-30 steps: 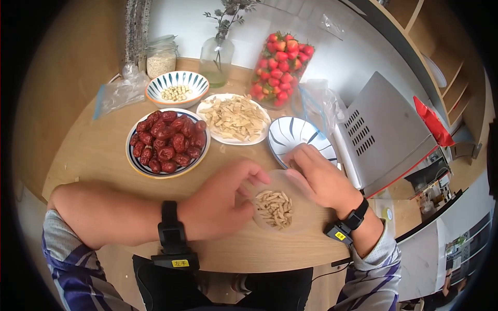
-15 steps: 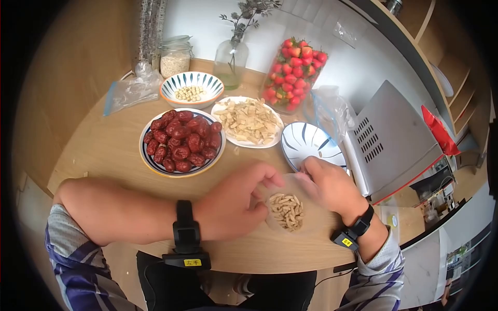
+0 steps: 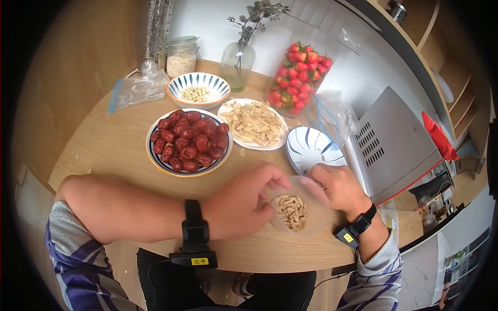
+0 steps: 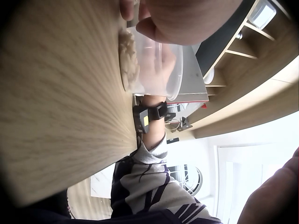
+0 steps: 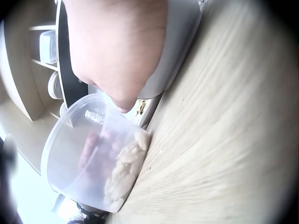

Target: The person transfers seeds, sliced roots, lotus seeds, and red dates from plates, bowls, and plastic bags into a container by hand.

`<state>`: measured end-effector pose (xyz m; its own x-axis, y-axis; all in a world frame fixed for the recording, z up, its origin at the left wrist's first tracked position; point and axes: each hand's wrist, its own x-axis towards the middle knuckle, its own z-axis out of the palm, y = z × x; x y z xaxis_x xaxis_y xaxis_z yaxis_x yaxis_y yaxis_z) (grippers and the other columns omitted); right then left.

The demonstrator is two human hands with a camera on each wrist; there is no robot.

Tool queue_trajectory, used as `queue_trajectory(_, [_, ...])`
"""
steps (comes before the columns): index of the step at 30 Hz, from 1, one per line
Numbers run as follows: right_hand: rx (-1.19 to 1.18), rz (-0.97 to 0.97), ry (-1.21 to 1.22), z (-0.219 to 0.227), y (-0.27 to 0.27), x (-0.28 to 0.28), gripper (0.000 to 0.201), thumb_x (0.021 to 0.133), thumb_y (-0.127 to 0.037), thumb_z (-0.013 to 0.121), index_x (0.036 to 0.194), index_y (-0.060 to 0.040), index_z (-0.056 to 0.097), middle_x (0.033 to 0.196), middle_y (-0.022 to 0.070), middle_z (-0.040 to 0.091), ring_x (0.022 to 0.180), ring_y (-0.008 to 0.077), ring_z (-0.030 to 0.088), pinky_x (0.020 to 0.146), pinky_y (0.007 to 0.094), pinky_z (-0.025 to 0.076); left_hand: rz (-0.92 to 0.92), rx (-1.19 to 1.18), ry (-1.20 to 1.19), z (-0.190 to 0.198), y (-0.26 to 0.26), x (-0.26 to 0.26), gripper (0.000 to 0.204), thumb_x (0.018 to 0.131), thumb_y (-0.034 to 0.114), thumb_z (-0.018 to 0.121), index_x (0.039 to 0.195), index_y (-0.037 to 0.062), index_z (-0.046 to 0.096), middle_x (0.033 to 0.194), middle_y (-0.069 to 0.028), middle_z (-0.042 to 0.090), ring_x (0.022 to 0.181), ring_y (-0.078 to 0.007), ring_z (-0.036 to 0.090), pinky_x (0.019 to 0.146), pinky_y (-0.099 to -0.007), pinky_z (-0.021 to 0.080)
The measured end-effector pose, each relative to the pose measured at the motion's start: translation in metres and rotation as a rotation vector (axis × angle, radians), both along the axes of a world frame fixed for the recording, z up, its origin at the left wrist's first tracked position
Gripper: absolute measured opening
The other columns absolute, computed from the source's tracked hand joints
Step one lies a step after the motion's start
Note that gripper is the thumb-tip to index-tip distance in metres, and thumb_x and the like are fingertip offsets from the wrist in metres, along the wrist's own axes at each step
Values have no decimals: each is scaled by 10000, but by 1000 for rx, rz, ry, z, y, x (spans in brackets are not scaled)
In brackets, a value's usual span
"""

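Observation:
A clear plastic tub [image 3: 311, 225] with short pale-brown dried pieces [image 3: 292, 212] stands near the table's front edge. My left hand [image 3: 241, 202] curves against its left side, thumb and fingers apart; the left wrist view shows this hand [image 4: 187, 18] close to the tub wall [image 4: 156, 84]. Between the tub and a blue-striped white bowl [image 3: 306, 147], my right hand [image 3: 342, 192] is bent, its fingertips largely hidden. In the right wrist view that hand [image 5: 119, 51] is beyond the tub's rim [image 5: 49, 154]. A few small bits lie in the bowl.
Red dates fill a plate [image 3: 151, 155] at left. Behind are a plate of pale slices [image 3: 282, 142], a bowl of small beads [image 3: 172, 97], a jar [image 3: 181, 65], a vase [image 3: 236, 67] and a strawberry container [image 3: 298, 80]. A grey panel [image 3: 397, 140] stands at right.
The whole head view has shifted, with the table items now farther right. My right hand has drawn back from over the bowl to its near edge. My left hand stays beside the tub.

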<state>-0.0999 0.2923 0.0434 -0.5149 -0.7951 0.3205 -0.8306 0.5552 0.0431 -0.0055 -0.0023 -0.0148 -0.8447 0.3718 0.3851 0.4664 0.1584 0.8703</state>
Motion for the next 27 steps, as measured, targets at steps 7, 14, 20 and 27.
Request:
queue_trajectory(7, [-205, 6, -219, -2, 7, -5, 360, 1087, -267, 817, 858, -36, 663, 784, 173, 689, 695, 427, 662, 641, 490, 525, -13, 14, 26, -3, 1, -3, 485, 962, -68, 690, 1423, 59, 612, 1422, -91, 651, 1255, -205, 681, 1040, -375, 593])
queue_trajectory(14, [-636, -58, -442, -3, 12, -12, 391, 1199, -250, 712, 879, -56, 598, 690, -4, 595, 637, 96, 562, 571, 332, 429, -28, -22, 32, -1, -1, -3, 489, 957, -73, 697, 1422, 58, 622, 1434, -89, 658, 1324, -200, 670, 1070, -373, 583])
queue_trajectory(20, [-979, 86, -712, 13, -23, 29, 293, 1241, -230, 639, 996, -71, 624, 771, -50, 604, 687, 30, 515, 622, 255, 433, -26, -28, -42, 1, 0, -2, 503, 951, -69, 710, 1430, 61, 628, 1416, -80, 664, 1316, -189, 673, 1058, -359, 582])
queue_trajectory(27, [-631, 204, -646, 4, -32, 39, 217, 1209, -194, 665, 1093, -12, 684, 864, 31, 686, 795, 125, 633, 732, 318, 522, -40, -17, 19, -3, -1, -4, 533, 950, -27, 710, 1465, 72, 614, 1410, -94, 698, 1089, -210, 717, 850, -350, 584])
